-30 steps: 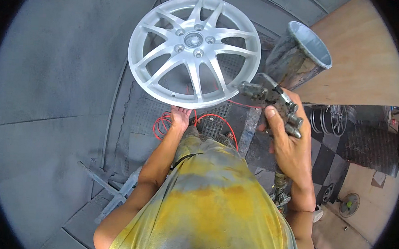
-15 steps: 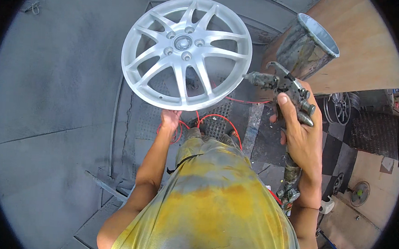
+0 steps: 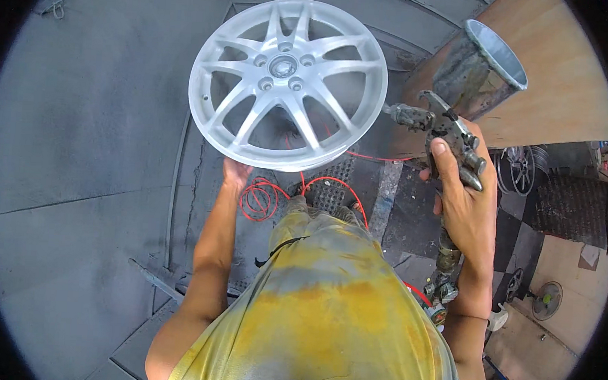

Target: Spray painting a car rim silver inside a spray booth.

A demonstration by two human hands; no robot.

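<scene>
A silver multi-spoke alloy wheel (image 3: 270, 119) with a wet-looking sheen faces up in front of me; what bears it is hidden. At its near-left edge, my left hand (image 3: 237, 173) reaches under the rim, so its fingers are out of sight. My right hand (image 3: 465, 198) is wrapped round a paint-stained spray gun (image 3: 451, 139), thumb resting on the body. The gun's nozzle points left at the wheel's right edge, just apart from it. A large metal paint cup (image 3: 472, 71), smeared with dark paint, tilts on top of the gun.
Red air hose (image 3: 259, 198) lies coiled on the floor near my feet. Grey booth walls (image 3: 80, 130) rise to the left, a wooden panel (image 3: 557, 72) to the far right. More wheels (image 3: 522, 167) and a fan (image 3: 547, 299) stand at the right.
The wheel has turned clockwise, its valve hole passing from the near side to the left. My left hand has shifted left along the rim. The spray gun has moved slightly right.
</scene>
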